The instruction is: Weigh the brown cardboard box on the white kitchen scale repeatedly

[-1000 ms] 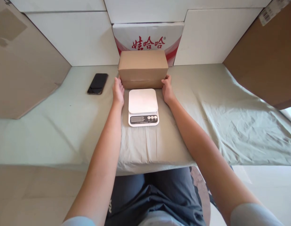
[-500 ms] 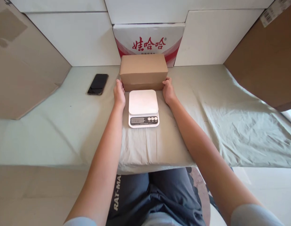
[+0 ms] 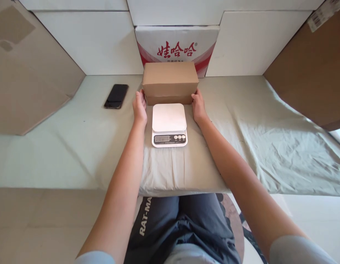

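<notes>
A plain brown cardboard box (image 3: 170, 81) rests on the cloth-covered table (image 3: 76, 146), just behind a white digital kitchen scale (image 3: 169, 123). My left hand (image 3: 139, 107) presses against the box's lower left end and my right hand (image 3: 198, 105) against its lower right end, so the box is held between both palms. The scale's platform is bare and its display faces me. Both forearms reach past either side of the scale.
A black phone (image 3: 116, 96) lies face up on the table's left. A white carton with red characters (image 3: 177, 47) stands behind the box against white panels. Brown cardboard sheets lean at the far left (image 3: 26, 77) and right (image 3: 313, 69). The cloth is wrinkled at right.
The box has moved slightly away from me, toward the red-lettered carton, with both hands staying on its ends. The scale and phone have stayed put.
</notes>
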Motion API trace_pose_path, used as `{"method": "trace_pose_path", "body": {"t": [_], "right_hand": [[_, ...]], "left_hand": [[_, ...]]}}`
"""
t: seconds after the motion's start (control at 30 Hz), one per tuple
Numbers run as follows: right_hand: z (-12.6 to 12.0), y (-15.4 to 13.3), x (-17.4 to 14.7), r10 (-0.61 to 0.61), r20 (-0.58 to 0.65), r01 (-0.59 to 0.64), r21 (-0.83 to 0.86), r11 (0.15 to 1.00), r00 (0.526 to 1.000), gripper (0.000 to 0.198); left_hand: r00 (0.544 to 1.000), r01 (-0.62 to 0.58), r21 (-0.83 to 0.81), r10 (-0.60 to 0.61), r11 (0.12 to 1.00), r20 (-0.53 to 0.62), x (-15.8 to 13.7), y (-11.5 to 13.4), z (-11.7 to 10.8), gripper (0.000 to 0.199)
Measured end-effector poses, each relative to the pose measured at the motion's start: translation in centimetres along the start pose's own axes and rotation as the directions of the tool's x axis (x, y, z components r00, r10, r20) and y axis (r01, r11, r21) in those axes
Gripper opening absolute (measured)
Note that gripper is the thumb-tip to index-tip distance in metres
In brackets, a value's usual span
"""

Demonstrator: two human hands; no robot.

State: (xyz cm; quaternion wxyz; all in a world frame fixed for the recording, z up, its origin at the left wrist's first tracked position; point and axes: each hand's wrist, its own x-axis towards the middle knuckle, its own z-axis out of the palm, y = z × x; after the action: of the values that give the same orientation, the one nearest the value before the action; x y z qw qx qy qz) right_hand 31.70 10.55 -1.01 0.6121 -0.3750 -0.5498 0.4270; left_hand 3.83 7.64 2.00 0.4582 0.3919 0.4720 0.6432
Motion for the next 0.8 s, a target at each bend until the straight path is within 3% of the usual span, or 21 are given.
{"method": "trace_pose_path", "body": {"t": [0.53, 0.8], "right_hand": [[0.2, -0.5, -0.2, -0.007, -0.013, 0.007, 0.033, 0.999, 1.0, 0.075], [0.2, -0.6, -0.2, 0.039, -0.028, -0.039, 0.014, 0.999, 0.999, 0.067]], "left_hand": [[0.996, -0.075, 0.002, 0.075, 0.997, 0.049, -0.9, 0.6, 1.0, 0.059], [0.998, -0.04, 0.035, 0.038, 0.999, 0.057, -1.2, 1.1, 1.1, 0.06]]}}
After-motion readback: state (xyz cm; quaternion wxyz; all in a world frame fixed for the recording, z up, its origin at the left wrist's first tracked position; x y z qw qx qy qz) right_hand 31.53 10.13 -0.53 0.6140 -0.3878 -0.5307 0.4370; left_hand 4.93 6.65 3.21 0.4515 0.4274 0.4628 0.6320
